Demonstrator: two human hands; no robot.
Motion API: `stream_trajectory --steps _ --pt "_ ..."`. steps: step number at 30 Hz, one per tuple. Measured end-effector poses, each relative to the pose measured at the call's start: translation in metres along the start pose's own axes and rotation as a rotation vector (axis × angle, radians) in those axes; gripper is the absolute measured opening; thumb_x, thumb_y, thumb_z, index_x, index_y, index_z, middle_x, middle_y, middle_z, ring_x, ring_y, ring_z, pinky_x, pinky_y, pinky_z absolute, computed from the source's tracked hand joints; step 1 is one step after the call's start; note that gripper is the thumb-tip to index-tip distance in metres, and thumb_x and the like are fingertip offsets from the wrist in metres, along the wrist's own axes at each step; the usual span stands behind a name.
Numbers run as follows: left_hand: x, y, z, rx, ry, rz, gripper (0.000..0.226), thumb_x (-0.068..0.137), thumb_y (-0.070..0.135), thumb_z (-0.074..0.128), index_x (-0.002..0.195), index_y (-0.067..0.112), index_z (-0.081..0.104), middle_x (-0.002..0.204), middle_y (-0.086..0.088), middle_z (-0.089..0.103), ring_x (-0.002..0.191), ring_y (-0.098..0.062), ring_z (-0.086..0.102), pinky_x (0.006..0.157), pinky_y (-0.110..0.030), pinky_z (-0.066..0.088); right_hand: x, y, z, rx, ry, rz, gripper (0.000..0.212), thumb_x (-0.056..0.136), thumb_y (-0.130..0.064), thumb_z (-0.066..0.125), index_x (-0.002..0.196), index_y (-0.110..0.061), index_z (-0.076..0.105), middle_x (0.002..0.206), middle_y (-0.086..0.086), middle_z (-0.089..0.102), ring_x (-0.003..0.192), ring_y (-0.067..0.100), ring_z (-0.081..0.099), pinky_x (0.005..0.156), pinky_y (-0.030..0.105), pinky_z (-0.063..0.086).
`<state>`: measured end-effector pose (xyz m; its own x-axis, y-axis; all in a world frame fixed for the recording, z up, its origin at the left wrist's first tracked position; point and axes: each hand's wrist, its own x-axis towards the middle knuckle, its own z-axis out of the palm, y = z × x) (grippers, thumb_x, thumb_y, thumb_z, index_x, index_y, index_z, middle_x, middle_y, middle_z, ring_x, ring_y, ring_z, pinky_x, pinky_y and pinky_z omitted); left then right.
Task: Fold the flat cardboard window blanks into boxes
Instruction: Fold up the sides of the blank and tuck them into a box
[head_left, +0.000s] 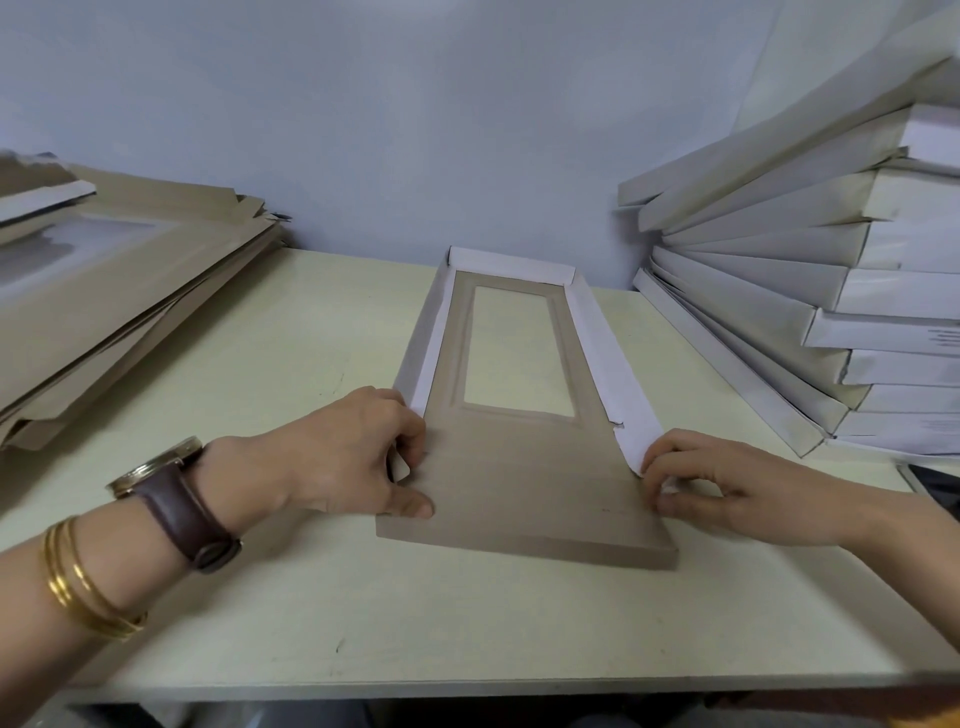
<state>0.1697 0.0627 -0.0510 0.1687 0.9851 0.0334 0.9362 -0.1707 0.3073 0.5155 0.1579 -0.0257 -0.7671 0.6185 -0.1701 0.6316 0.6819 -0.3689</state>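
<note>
Fingers (413, 434) of our left hand (353, 457) curl round the near end of the raised white left side flap (415, 358) of a brown rectangular cardboard window blank (524, 488), thumb pressed on its brown panel. Our right hand (727, 493) pinches the near end of the white right side flap (597, 353). The blank lies mid-way along the pale green bench (311, 597), with both long flaps and the far end flap (511, 265) standing up and its near end flat. A pile of flat brown cardboard blanks (130, 291) sits at left, a leaning stack of folded white boxes (805, 291) at right. We wear a brown-strapped wristwatch (176, 499) and gold bangles (78, 587) on our left arm.
</note>
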Motion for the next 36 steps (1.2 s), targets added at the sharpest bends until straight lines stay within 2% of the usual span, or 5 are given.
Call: stream_trajectory --steps 5,8,11,25,36 --pt "0.0 0.0 -0.002 0.001 -0.011 -0.011 0.039 0.063 0.055 0.08 0.082 0.027 0.061 0.094 0.01 0.051 0.083 -0.006 0.053 0.072 -0.023 0.048 0.011 -0.002 0.011 -0.149 0.204 0.009 0.031 0.099 -0.025 0.048 0.074 -0.009 0.046 0.072 -0.001 0.048 0.069 0.013 0.044 0.067 0.033 0.039" --pt "0.002 0.002 -0.004 0.017 -0.019 -0.021 0.042 0.062 0.055 0.081 0.084 0.024 0.062 0.094 0.009 0.052 0.082 -0.008 0.054 0.073 -0.027 0.05 0.02 -0.003 0.018 -0.199 0.296 0.043 0.03 0.097 -0.026 0.051 0.07 -0.021 0.039 0.065 -0.007 0.043 0.063 0.01 0.039 0.059 0.029 0.033" --pt "0.003 0.005 -0.005 0.014 -0.024 -0.03 0.044 0.062 0.054 0.081 0.085 0.023 0.061 0.094 0.007 0.055 0.085 -0.01 0.054 0.076 -0.03 0.051 0.028 -0.007 0.024 -0.229 0.382 0.068 0.024 0.094 -0.025 0.055 0.076 -0.03 0.04 0.067 -0.011 0.047 0.066 0.009 0.044 0.058 0.026 0.035" --pt "0.005 0.009 -0.006 0.014 -0.039 -0.085 0.044 0.062 0.057 0.08 0.085 0.027 0.057 0.093 0.011 0.059 0.085 -0.007 0.055 0.072 -0.021 0.048 0.037 -0.016 0.061 -0.292 0.603 0.153 0.013 0.095 0.0 0.048 0.093 -0.005 0.06 0.082 0.006 0.05 0.074 0.03 0.043 0.066 0.038 0.036" --pt "0.008 -0.007 -0.023 -0.097 -0.112 -0.078 0.011 0.084 0.018 0.063 0.092 0.023 0.069 0.09 0.009 0.069 0.078 -0.005 0.062 0.068 -0.013 0.048 0.037 -0.019 0.067 -0.314 0.698 0.125 0.014 0.085 0.011 0.059 0.082 -0.003 0.061 0.073 0.01 0.051 0.063 0.03 0.041 0.054 0.04 0.042"
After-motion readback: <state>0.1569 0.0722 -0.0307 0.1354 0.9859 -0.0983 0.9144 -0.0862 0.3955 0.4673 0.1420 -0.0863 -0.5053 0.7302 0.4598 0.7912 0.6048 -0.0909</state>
